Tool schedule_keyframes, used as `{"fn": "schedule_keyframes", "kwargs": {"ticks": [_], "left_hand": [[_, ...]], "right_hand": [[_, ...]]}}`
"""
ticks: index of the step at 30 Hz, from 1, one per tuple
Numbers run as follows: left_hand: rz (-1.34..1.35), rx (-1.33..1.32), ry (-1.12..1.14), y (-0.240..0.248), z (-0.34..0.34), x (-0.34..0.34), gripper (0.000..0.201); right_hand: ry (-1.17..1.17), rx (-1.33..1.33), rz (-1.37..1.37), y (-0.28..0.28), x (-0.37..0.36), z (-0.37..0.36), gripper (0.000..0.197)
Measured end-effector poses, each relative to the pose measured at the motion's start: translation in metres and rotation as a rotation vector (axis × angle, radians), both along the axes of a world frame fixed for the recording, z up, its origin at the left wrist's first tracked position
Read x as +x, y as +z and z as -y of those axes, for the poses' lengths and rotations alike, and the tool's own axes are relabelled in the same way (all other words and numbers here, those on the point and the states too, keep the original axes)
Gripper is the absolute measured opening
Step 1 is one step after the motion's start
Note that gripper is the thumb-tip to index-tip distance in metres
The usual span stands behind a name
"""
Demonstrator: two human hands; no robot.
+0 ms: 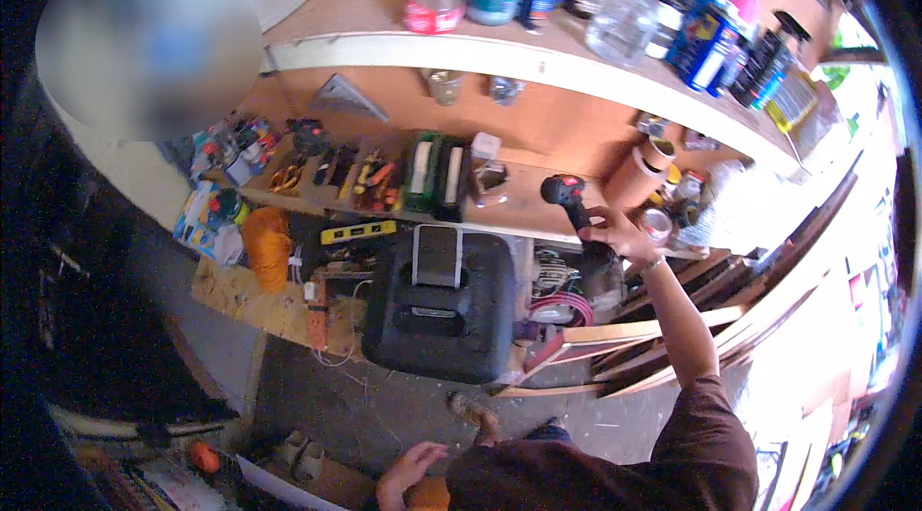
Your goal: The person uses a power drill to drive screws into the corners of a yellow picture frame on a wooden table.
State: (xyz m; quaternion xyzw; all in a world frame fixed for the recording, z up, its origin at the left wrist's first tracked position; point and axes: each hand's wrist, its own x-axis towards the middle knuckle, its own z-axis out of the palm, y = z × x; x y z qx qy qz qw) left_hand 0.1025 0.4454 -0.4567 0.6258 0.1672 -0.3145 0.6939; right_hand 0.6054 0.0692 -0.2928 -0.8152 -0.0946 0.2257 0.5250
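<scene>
My right hand (622,239) reaches out to the front edge of the lower shelf, its fingers round the lower part of a black-and-red cordless drill (565,192). The drill's head points up and to the left, and the hand partly hides its base. Just behind that hand are a terracotta-coloured pot (634,177) and a small jar (656,223). My left hand (415,469) hangs low by my body, its fingers loosely stretched and nothing seen in them. A black lidded case (440,328) with a grey handle stands in front of me, below the shelf.
Bottles and spray bottles (619,26) line the upper shelf (528,64). Hand tools (376,180) and green-and-black cases (437,175) fill the lower shelf. Wooden boards (672,343) lean at the right. A yellow level (358,232) and an orange bundle (269,247) lie at the left.
</scene>
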Motion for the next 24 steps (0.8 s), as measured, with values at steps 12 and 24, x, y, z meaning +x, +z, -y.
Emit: {"fn": "schedule_keyframes", "kwargs": {"ticks": [12, 24], "left_hand": [[0.341, -0.992, 0.156, 0.180, 0.294, 0.214, 0.077], [0.423, -0.735, -0.343, 0.219, 0.587, 0.142, 0.060]], "right_hand": [[0.100, 0.796, -0.187, 0.093, -0.297, 0.130, 0.078], [-0.650, 0.730, 0.023, 0.012, -0.470, 0.339, 0.032]]}}
